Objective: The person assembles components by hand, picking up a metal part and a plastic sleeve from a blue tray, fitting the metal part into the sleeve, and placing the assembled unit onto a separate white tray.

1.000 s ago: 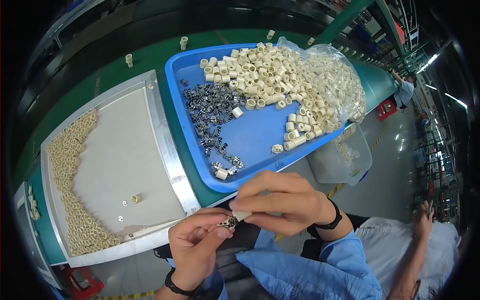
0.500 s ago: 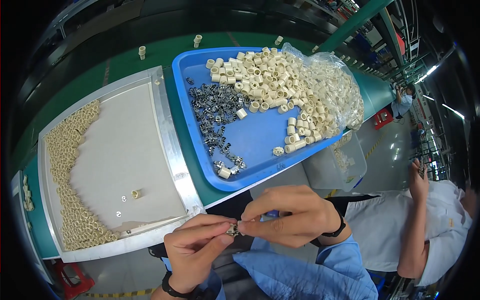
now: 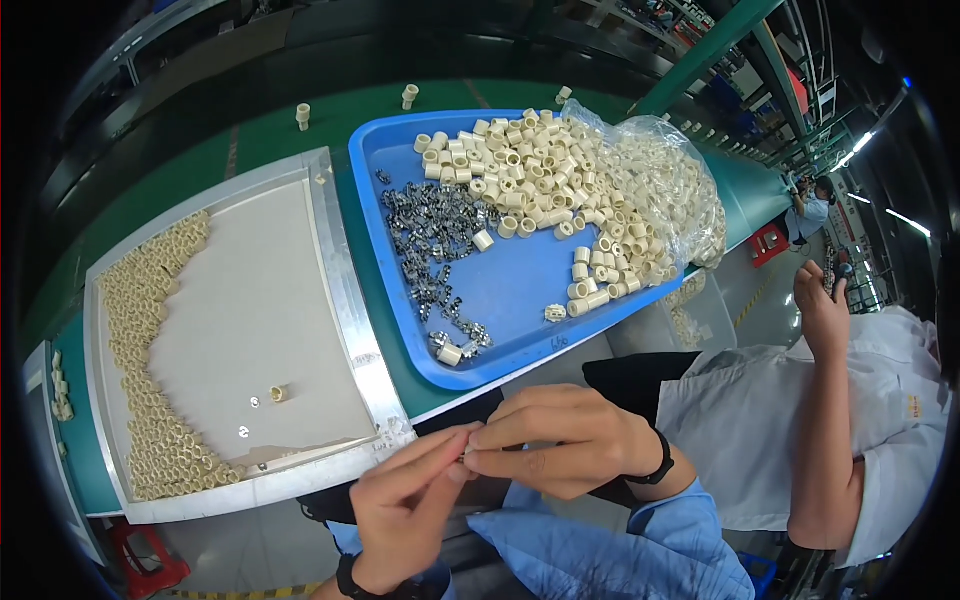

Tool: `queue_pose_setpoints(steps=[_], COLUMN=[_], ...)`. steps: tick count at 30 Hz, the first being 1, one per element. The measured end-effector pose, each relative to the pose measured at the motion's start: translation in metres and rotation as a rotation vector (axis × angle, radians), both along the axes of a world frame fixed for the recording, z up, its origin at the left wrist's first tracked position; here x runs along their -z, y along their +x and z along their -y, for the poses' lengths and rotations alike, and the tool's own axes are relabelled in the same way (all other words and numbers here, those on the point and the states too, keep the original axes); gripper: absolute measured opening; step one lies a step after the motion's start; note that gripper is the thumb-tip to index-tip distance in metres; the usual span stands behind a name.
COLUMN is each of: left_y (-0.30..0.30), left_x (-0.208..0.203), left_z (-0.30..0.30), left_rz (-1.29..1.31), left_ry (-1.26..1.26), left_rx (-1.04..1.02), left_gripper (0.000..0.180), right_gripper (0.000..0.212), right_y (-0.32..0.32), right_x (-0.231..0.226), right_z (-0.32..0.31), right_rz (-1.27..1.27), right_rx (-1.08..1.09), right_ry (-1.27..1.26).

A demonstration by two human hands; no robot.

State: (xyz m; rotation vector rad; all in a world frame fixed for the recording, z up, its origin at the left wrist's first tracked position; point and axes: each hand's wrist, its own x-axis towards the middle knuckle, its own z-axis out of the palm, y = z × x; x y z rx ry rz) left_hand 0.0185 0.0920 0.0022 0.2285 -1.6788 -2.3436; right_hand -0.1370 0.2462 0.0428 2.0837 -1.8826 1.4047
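Observation:
My left hand (image 3: 412,508) and my right hand (image 3: 562,446) meet just off the near edge of the blue tray (image 3: 515,370). Thumb and fingers of both are pinched together around a small cream plastic part with metal on it (image 3: 463,456), mostly hidden by the fingertips. In the tray beyond them, cream plastic sleeves (image 3: 540,165) fill the far and right side. Small shiny metal clips (image 3: 425,215) are heaped at its left. A cream part (image 3: 555,313) lies alone near the tray's front rim, and a sleeve (image 3: 449,354) sits among clips at the near left corner.
Left of the tray is a metal-framed board (image 3: 250,300) with rows of cream parts (image 3: 150,380) along its left side. A clear bag (image 3: 665,165) covers the tray's right end. Upright parts stand on the green belt (image 3: 360,100). A person in white (image 3: 790,430) is close on my right.
Both hands have drawn closer together, and the small part between the fingertips is now more covered. The view has shifted slightly. The neighbouring person's raised hand is higher.

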Motion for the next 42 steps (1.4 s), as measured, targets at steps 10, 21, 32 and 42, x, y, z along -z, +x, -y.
queue_pose_setpoints(steps=[10,21,32,42], left_y=[-0.014,-0.035,-0.091,-0.246], left_x=[-0.006,-0.009,-0.027,-0.007], left_z=[0.015,0.047,0.133,0.343], left_rz=[-0.018,-0.052,0.018,0.265], left_ry=[-0.634,-0.674,-0.614,-0.940], left_rx=[-0.036,-0.056,-0.216,-0.331], left_gripper=[0.035,0.024,0.020,0.016], right_gripper=[0.028,0.032,0.037,0.043], right_y=[-0.004,-0.024,-0.047,-0.086], right_x=[0.001,0.001,-0.019,0.004], right_z=[0.009,0.038,0.059,-0.020], right_rz=[-0.033,-0.037,-0.012,-0.064], right_rx=[0.044,0.035,0.327,0.692], right_ry=[-0.004,0.006,0.069,0.477])
